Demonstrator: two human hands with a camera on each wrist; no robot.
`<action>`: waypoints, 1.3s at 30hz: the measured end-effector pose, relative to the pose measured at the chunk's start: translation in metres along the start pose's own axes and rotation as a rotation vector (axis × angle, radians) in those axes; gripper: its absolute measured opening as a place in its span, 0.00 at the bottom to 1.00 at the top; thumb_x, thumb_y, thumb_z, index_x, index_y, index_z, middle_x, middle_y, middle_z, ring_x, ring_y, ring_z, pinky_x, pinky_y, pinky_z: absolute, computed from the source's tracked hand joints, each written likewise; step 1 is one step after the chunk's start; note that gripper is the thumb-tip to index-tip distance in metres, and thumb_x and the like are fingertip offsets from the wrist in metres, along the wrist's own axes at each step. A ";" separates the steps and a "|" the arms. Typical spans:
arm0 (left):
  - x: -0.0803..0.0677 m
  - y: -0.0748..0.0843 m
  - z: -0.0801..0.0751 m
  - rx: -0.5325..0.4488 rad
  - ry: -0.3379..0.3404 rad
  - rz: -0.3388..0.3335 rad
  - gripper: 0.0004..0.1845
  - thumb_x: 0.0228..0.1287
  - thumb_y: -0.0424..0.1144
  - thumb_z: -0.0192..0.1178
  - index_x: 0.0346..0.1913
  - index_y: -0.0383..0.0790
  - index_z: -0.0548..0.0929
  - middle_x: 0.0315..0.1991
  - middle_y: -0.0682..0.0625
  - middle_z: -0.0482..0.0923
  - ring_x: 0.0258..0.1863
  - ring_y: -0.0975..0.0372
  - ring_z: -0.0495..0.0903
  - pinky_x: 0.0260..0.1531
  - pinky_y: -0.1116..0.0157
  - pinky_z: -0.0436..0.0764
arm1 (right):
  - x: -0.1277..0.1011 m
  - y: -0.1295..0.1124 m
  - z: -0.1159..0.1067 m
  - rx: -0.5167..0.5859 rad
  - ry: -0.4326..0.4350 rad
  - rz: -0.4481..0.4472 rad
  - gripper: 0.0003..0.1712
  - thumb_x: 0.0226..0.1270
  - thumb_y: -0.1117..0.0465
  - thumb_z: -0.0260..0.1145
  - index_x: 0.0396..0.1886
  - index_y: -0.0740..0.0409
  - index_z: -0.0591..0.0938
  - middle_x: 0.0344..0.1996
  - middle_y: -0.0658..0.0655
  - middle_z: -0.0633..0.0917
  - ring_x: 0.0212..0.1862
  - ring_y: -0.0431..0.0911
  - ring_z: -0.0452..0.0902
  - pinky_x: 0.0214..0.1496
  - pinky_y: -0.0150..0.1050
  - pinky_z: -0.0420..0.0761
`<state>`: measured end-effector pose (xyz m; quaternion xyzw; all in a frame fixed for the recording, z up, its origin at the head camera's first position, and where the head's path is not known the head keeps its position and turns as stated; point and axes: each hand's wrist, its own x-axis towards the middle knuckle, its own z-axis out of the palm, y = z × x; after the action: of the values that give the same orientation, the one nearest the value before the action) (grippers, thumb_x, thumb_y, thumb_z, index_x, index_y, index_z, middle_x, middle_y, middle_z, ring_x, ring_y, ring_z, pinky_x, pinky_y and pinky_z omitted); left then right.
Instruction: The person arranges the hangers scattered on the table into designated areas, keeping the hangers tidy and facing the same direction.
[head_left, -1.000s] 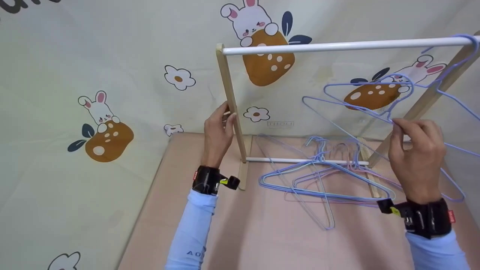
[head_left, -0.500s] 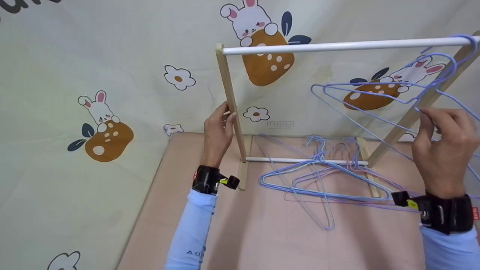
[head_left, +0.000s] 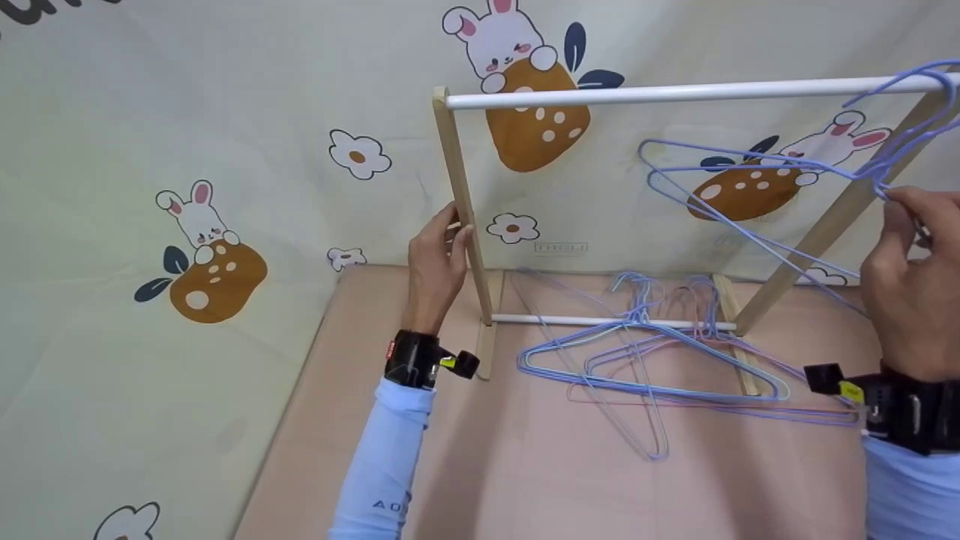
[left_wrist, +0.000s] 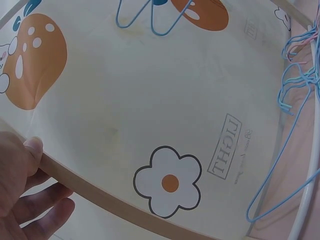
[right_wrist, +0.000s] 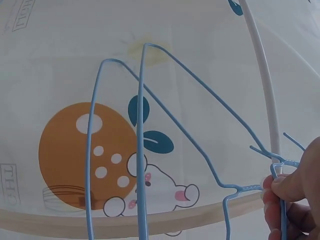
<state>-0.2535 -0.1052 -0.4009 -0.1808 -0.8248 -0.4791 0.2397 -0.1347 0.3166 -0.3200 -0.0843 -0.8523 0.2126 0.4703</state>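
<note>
My left hand (head_left: 437,259) holds the left wooden post (head_left: 459,169) of a small clothes rack, thumb on the near side and fingers behind it. In the left wrist view the thumb (left_wrist: 34,150) lies against that post. At the rack's right end my right hand (head_left: 919,285) pinches a blue wire hanger (right_wrist: 141,150) just below its hook. That hook reaches over the white top rod (head_left: 675,91); whether it bears on the rod I cannot tell. Close beside it a second blue hanger (right_wrist: 89,150) hangs from the rod.
Several blue and pink hangers (head_left: 645,388) lean together on the lower white rod (head_left: 525,319) and lie on the pink-beige tabletop (head_left: 525,480). Behind the rack is a pale sheet (head_left: 300,90) printed with rabbits and flowers.
My right hand has moved right and up with the blue hanger, bringing its hook over the top rod beside the hung one. The left hand has stayed on the post.
</note>
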 end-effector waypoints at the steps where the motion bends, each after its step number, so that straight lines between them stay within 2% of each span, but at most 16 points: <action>1: 0.000 0.000 0.000 0.001 -0.001 -0.001 0.17 0.68 0.34 0.53 0.59 0.38 0.74 0.48 0.47 0.78 0.44 0.64 0.80 0.42 0.70 0.80 | 0.001 0.001 0.000 -0.001 0.001 -0.002 0.19 0.72 0.54 0.50 0.47 0.60 0.83 0.41 0.62 0.80 0.45 0.56 0.74 0.46 0.41 0.73; 5: 0.000 0.000 0.000 0.004 0.001 0.000 0.18 0.68 0.34 0.53 0.59 0.37 0.73 0.49 0.47 0.77 0.44 0.64 0.79 0.42 0.72 0.79 | 0.004 0.003 0.000 -0.017 0.013 -0.009 0.20 0.73 0.53 0.49 0.48 0.60 0.83 0.40 0.64 0.81 0.43 0.58 0.74 0.46 0.46 0.73; 11: -0.001 -0.001 0.000 0.005 0.005 0.007 0.18 0.68 0.33 0.53 0.60 0.36 0.73 0.49 0.46 0.77 0.45 0.63 0.79 0.42 0.73 0.78 | 0.010 0.006 0.004 -0.012 0.023 -0.003 0.21 0.73 0.52 0.49 0.48 0.59 0.82 0.40 0.63 0.81 0.44 0.57 0.74 0.46 0.45 0.71; 19: -0.001 -0.001 0.000 0.013 0.003 0.008 0.18 0.68 0.34 0.53 0.60 0.36 0.73 0.50 0.45 0.77 0.45 0.65 0.79 0.42 0.73 0.78 | 0.014 0.006 0.006 -0.064 -0.022 -0.017 0.21 0.72 0.52 0.50 0.48 0.59 0.83 0.42 0.63 0.79 0.48 0.57 0.72 0.46 0.50 0.69; 25: -0.001 0.000 0.000 0.009 0.005 0.012 0.19 0.68 0.34 0.53 0.60 0.35 0.72 0.50 0.45 0.77 0.45 0.66 0.79 0.42 0.73 0.78 | 0.008 0.012 0.016 0.006 -0.051 -0.086 0.18 0.73 0.59 0.50 0.46 0.66 0.82 0.38 0.68 0.75 0.44 0.61 0.72 0.45 0.44 0.68; 29: -0.001 0.000 0.000 0.007 0.001 0.017 0.19 0.68 0.34 0.53 0.60 0.35 0.72 0.51 0.45 0.77 0.46 0.65 0.79 0.43 0.73 0.78 | 0.004 0.013 0.018 0.020 -0.072 -0.085 0.18 0.74 0.61 0.49 0.45 0.68 0.82 0.38 0.69 0.74 0.45 0.63 0.72 0.50 0.42 0.69; 34: -0.001 0.000 0.000 0.015 -0.001 0.019 0.19 0.68 0.35 0.53 0.61 0.34 0.72 0.51 0.44 0.76 0.46 0.64 0.79 0.42 0.73 0.78 | 0.003 0.006 0.013 0.046 -0.032 -0.087 0.14 0.72 0.65 0.52 0.45 0.69 0.81 0.39 0.70 0.75 0.49 0.61 0.69 0.56 0.43 0.63; 39: -0.002 0.000 0.000 0.013 0.002 0.005 0.20 0.68 0.34 0.53 0.62 0.35 0.71 0.52 0.44 0.76 0.46 0.64 0.79 0.43 0.73 0.78 | 0.000 0.007 0.010 0.038 -0.039 -0.095 0.15 0.72 0.64 0.51 0.49 0.68 0.79 0.43 0.70 0.73 0.55 0.57 0.65 0.61 0.45 0.63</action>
<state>-0.2522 -0.1059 -0.4020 -0.1807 -0.8272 -0.4734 0.2428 -0.1435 0.3198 -0.3273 -0.0306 -0.8603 0.2077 0.4646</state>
